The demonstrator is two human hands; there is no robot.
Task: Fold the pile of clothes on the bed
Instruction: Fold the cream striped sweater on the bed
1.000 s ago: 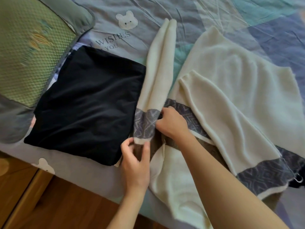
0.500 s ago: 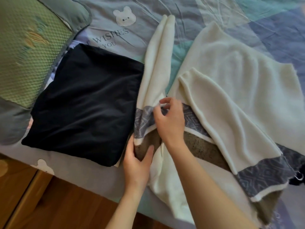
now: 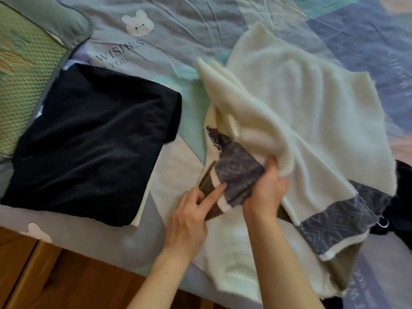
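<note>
A cream sweater point(image 3: 296, 103) with grey patterned bands lies spread on the bed point(image 3: 200, 30), right of centre. Its left sleeve point(image 3: 225, 94) is bunched and pulled in over the body. My right hand point(image 3: 265, 188) grips that sleeve near its grey patterned cuff point(image 3: 234, 172). Just left of it, my left hand point(image 3: 191, 210) presses the cuff's brown edge with an extended finger and pinches the cloth. A folded black garment point(image 3: 93, 139) lies flat to the left, apart from the sweater.
A green quilted pillow point(image 3: 24, 63) fills the top left corner. More dark clothing point(image 3: 403, 197) shows at the right edge. The bed's front edge runs along the bottom, with wooden floor point(image 3: 55, 279) below it.
The left sleeve, which lay straight pointing away from me, has been pulled right and down onto the sweater's body. Both hands have shifted right with it.
</note>
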